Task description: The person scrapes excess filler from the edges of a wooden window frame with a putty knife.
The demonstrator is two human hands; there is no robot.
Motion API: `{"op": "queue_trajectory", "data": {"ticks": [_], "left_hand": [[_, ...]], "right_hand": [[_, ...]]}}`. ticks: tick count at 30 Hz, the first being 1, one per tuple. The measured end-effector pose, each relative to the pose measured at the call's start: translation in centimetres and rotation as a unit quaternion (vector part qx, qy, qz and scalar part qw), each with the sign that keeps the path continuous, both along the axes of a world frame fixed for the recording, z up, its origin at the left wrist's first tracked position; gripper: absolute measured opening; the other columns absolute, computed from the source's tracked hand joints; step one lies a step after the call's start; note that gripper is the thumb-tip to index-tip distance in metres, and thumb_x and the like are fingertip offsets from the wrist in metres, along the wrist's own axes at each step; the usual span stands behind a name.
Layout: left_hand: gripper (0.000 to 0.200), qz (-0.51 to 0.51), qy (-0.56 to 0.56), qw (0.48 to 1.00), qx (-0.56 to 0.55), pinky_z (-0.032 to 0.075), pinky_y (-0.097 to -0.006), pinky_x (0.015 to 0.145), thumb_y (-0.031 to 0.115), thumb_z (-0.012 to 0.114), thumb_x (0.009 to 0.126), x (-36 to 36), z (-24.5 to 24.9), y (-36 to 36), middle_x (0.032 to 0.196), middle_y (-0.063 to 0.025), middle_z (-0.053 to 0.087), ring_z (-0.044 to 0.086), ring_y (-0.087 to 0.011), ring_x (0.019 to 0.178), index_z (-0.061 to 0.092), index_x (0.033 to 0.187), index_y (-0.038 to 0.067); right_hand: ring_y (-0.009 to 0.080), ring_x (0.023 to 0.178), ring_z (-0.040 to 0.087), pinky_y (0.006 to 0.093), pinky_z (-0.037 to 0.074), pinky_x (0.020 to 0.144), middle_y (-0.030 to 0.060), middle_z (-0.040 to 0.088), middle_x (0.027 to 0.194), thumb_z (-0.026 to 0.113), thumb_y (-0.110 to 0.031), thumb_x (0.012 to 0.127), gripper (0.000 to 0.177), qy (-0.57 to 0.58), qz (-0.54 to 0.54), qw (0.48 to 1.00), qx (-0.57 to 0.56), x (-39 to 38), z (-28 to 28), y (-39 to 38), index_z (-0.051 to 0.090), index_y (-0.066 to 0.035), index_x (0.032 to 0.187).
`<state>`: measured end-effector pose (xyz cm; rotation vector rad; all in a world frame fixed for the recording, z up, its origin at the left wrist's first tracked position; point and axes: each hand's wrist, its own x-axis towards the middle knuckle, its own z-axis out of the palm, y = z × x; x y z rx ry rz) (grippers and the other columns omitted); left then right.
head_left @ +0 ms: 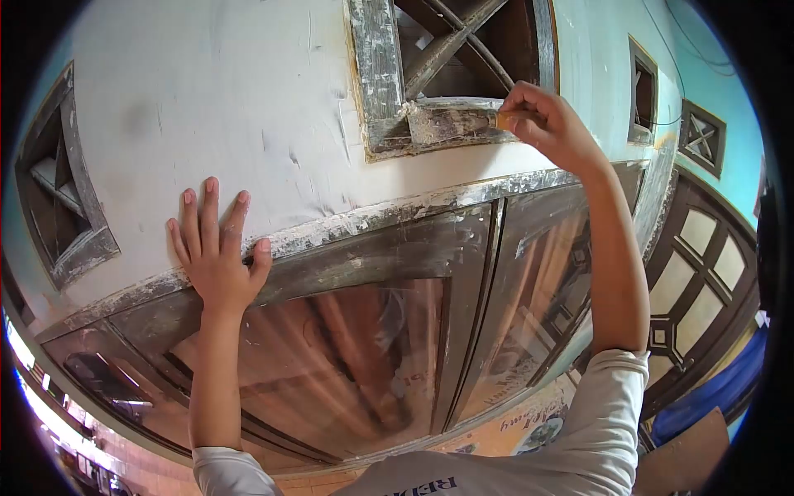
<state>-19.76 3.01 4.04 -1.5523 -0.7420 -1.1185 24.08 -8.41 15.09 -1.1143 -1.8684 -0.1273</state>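
Note:
My left hand (pixel 217 248) rests on the white wall (pixel 248 99), fingers spread, its heel over the paint-spattered ledge (pixel 331 227). My right hand (pixel 550 124) is closed around the short orange-brown handle of a putty knife (pixel 442 126). The wide, stained blade points left and lies against the lower bar of a dark wooden vent frame (pixel 380 78). White paint or filler flecks cover this frame, and crossed wooden slats (pixel 459 45) fill its opening. Most of the knife's handle is hidden by my fingers.
Below the ledge are dark-framed glass panes (pixel 364 364) with folded curtains behind. Another crossed-slat vent (pixel 62 186) is at the left, with smaller ones at the right. A panelled door (pixel 699 264) and blue cloth (pixel 711 384) stand at the far right.

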Motion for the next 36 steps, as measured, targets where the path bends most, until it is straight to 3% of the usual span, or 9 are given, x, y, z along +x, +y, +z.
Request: {"op": "queue_trajectory", "data": {"ticks": [4, 8, 10, 12, 16, 18, 22, 26, 36], "left_hand": [[0.051, -0.001, 0.0, 1.0, 0.002, 0.015, -0.0554, 0.117, 0.041, 0.05, 0.093, 0.1, 0.0, 0.0, 0.155, -0.0117, 0.042, 0.033, -0.0357, 0.146, 0.058, 0.138, 0.018], [0.051, -0.001, 0.002, 1.0, -0.003, 0.015, -0.055, 0.118, 0.041, 0.05, 0.093, 0.0, 0.0, -0.1, 0.155, -0.0117, 0.042, 0.033, -0.0356, 0.146, 0.058, 0.137, 0.018], [0.051, 0.0, 0.0, 1.0, -0.002, 0.015, -0.0547, 0.118, 0.041, 0.05, 0.093, 0.0, -0.1, 0.0, 0.155, -0.0118, 0.042, 0.033, -0.0355, 0.146, 0.058, 0.137, 0.018], [0.051, 0.0, 0.001, 1.0, -0.001, 0.015, -0.0546, 0.118, 0.042, 0.05, 0.093, -0.1, 0.0, 0.0, 0.155, -0.0118, 0.042, 0.033, -0.0355, 0.146, 0.058, 0.137, 0.018], [0.052, -0.001, 0.002, 1.0, 0.003, 0.015, -0.0544, 0.118, 0.042, 0.05, 0.093, 0.0, 0.0, 0.1, 0.155, -0.012, 0.042, 0.033, -0.0354, 0.146, 0.058, 0.138, 0.017], [0.052, 0.0, 0.002, 1.0, 0.003, 0.015, -0.0541, 0.118, 0.042, 0.05, 0.093, 0.0, 0.0, 0.1, 0.155, -0.0121, 0.042, 0.033, -0.0355, 0.146, 0.057, 0.138, 0.017], [0.051, 0.001, 0.003, 1.0, 0.008, 0.015, -0.0535, 0.118, 0.042, 0.049, 0.094, 0.1, 0.0, 0.1, 0.155, -0.0123, 0.042, 0.033, -0.0355, 0.145, 0.057, 0.138, 0.017], [0.051, -0.001, 0.003, 1.0, 0.004, 0.015, -0.0531, 0.118, 0.042, 0.049, 0.095, 0.0, 0.0, 0.0, 0.155, -0.0122, 0.042, 0.034, -0.0356, 0.145, 0.057, 0.138, 0.017], [0.051, 0.003, 0.0, 1.0, -0.002, 0.015, -0.0544, 0.117, 0.042, 0.05, 0.093, 0.0, 0.0, -0.1, 0.154, -0.0118, 0.043, 0.034, -0.0356, 0.145, 0.058, 0.138, 0.018]], "right_hand": [[0.0091, 0.079, 0.057, 0.0267, 0.049, 0.073, 0.0052, 0.066, 0.09, 0.065, -0.016, 0.09, 0.023, 0.016, -0.015, 0.999, 0.044, -0.5, -2.6, -0.1, 0.059, 0.0, 0.106], [0.0095, 0.083, 0.057, 0.0261, 0.049, 0.074, 0.0049, 0.063, 0.095, 0.068, -0.004, 0.086, 0.024, 0.079, -0.001, 0.995, 0.06, -0.8, -5.2, -2.0, 0.059, -0.002, 0.109], [0.0096, 0.086, 0.06, 0.0242, 0.049, 0.073, 0.0052, 0.064, 0.097, 0.068, 0.001, 0.084, 0.029, 0.062, -0.02, 0.993, 0.096, -1.1, -7.2, -3.4, 0.059, -0.002, 0.112], [0.0137, 0.087, 0.064, 0.0261, 0.052, 0.074, 0.0064, 0.066, 0.098, 0.069, 0.001, 0.083, 0.029, 0.049, -0.111, 0.981, 0.153, -2.1, -9.6, -5.3, 0.061, -0.002, 0.11], [0.0218, 0.087, 0.068, 0.0322, 0.055, 0.074, 0.0088, 0.066, 0.097, 0.071, 0.002, 0.08, 0.028, -0.067, -0.096, 0.992, 0.046, -3.6, -12.7, -6.7, 0.064, -0.003, 0.106], [0.0268, 0.087, 0.067, 0.0363, 0.056, 0.075, 0.0102, 0.064, 0.094, 0.072, 0.003, 0.078, 0.026, -0.049, -0.115, 0.99, 0.065, -3.8, -12.8, -6.6, 0.065, -0.003, 0.103], [0.0259, 0.086, 0.067, 0.0337, 0.054, 0.074, 0.0103, 0.064, 0.095, 0.07, 0.001, 0.081, 0.025, -0.036, -0.128, 0.981, 0.143, -4.4, -10.3, -6.1, 0.065, -0.003, 0.104], [0.0153, 0.088, 0.066, 0.0298, 0.053, 0.076, 0.0066, 0.067, 0.096, 0.069, 0.0, 0.084, 0.022, 0.099, -0.092, 0.984, 0.118, -3.1, -8.0, -3.8, 0.064, -0.002, 0.106], [0.0126, 0.087, 0.062, 0.0279, 0.051, 0.079, 0.0082, 0.068, 0.099, 0.065, -0.003, 0.089, 0.024, 0.082, -0.063, 0.992, 0.075, -1.8, -4.5, 0.8, 0.063, 0.001, 0.112]]}}
